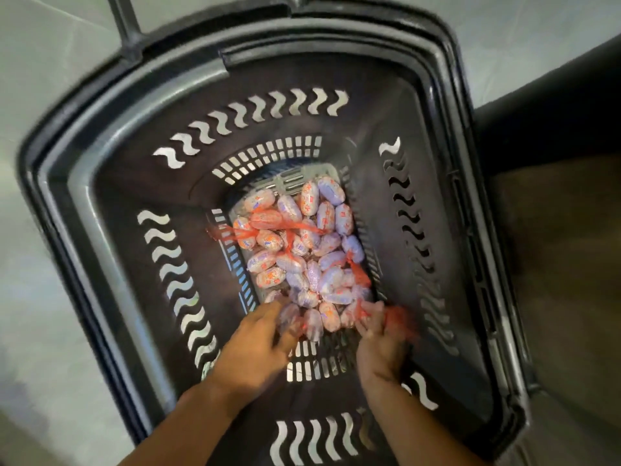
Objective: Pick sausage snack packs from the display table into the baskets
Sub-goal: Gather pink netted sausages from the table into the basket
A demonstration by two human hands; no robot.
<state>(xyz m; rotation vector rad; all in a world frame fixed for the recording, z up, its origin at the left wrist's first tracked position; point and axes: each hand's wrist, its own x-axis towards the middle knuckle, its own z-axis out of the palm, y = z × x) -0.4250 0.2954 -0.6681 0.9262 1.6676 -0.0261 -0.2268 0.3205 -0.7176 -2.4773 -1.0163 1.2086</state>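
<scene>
A pale grey floor [50,79] was seen along the left side and across the far part of the scene, smooth and evenly lit, with faint diagonal lines on it at the far left. More of the same pale surface was seen at the far right. On the right, a dark, nearly black rounded edge [537,95] was crossed diagonally over the floor, and near to it a brownish, dimly lit surface [564,264] was seen; its nature could not be told.
</scene>
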